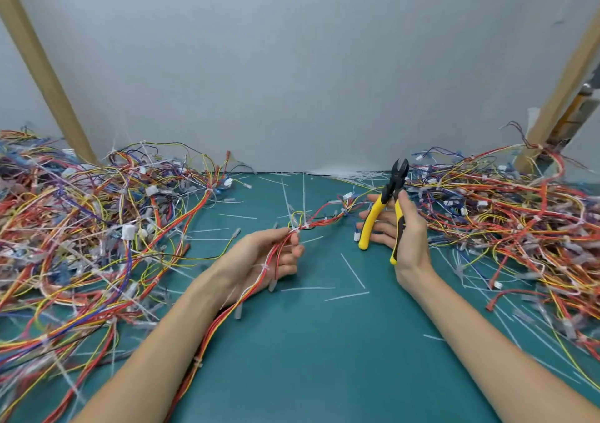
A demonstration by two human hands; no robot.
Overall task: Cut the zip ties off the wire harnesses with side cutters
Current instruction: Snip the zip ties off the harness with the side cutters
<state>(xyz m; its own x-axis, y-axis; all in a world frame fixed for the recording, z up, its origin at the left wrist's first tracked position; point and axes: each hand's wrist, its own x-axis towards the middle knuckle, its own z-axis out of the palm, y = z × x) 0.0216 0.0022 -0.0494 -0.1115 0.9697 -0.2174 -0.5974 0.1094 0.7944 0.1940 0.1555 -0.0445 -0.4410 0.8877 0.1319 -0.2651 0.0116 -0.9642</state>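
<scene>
Pinching a red-and-white wire harness (321,219) in the left hand (269,257), curling round it just below a white zip tie (296,229). Gripping the yellow-handled side cutters (376,214) in the right hand (410,244), well apart from the left, holding them upright, handles spread, jaws slightly parted and clear of the wires. Stretching the harness over the green mat (324,357) toward the right hand, between the tangled left pile (81,227) and right pile (519,221), cut tie strips (352,270) lying scattered.
</scene>
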